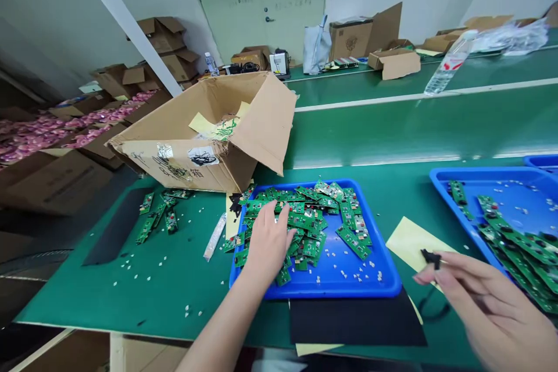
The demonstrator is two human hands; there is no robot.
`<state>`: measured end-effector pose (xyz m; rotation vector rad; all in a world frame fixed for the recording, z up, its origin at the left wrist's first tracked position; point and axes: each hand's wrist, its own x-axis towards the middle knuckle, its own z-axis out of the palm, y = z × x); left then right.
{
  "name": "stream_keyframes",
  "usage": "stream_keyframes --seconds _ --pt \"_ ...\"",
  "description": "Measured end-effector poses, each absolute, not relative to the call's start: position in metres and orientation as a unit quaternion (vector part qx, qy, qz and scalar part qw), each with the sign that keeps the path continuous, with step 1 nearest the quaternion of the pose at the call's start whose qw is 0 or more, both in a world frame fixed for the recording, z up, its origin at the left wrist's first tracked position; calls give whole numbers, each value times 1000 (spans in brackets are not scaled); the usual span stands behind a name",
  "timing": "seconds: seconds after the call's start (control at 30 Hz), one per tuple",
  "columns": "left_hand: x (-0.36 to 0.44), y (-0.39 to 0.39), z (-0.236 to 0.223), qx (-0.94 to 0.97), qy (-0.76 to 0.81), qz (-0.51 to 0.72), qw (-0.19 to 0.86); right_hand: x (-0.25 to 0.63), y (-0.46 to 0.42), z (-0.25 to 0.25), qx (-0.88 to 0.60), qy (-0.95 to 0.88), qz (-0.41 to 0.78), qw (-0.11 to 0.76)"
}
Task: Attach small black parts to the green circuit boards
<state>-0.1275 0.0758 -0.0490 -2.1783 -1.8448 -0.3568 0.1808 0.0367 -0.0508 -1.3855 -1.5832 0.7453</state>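
Observation:
My left hand reaches over a heap of small green circuit boards in a blue plastic tray. Its fingers are apart, with the tips at the boards; no board shows lifted in it. My right hand, to the right of that tray, pinches a small black piece between thumb and fingers. What this piece is cannot be made out. Under the right hand lies a sheet of yellow paper. Small white bits are scattered on the tray floor.
Another blue tray with circuit boards stands at the right. An open cardboard box sits behind on the left. Several loose boards and a black sheet lie left, another black sheet in front. A water bottle stands on the back ledge.

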Motion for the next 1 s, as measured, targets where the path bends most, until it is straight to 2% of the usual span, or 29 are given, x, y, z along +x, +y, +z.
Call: stream_keyframes --seconds 0.1,0.3,0.47,0.6,0.73,0.8,0.87,0.93,1.0 --pt "-132 92 -50 -792 -592 -83 122 160 48 -32 -585 -611 319 427" --pt "-121 98 -44 -860 -489 -75 121 143 58 -31 -569 -596 405 396" --pt "-113 117 -45 -893 -442 -61 52 135 60 -24 -540 -606 426 400" --pt "-112 126 -42 -858 -478 -168 -87 131 66 -19 -503 -637 382 442" --pt "-98 113 -27 -759 -564 -278 -171 123 75 -11 -453 -694 308 467" --pt "-85 101 -14 -644 -573 -379 -336 115 78 -4 -434 -732 258 457" --pt "-71 88 0 -551 -534 -419 -485 107 79 3 -415 -763 229 440" --pt "-61 79 12 -508 -499 -434 -552 100 79 10 -398 -784 206 429" --pt "-55 73 21 -495 -483 -438 -575 96 78 14 -391 -796 166 431"
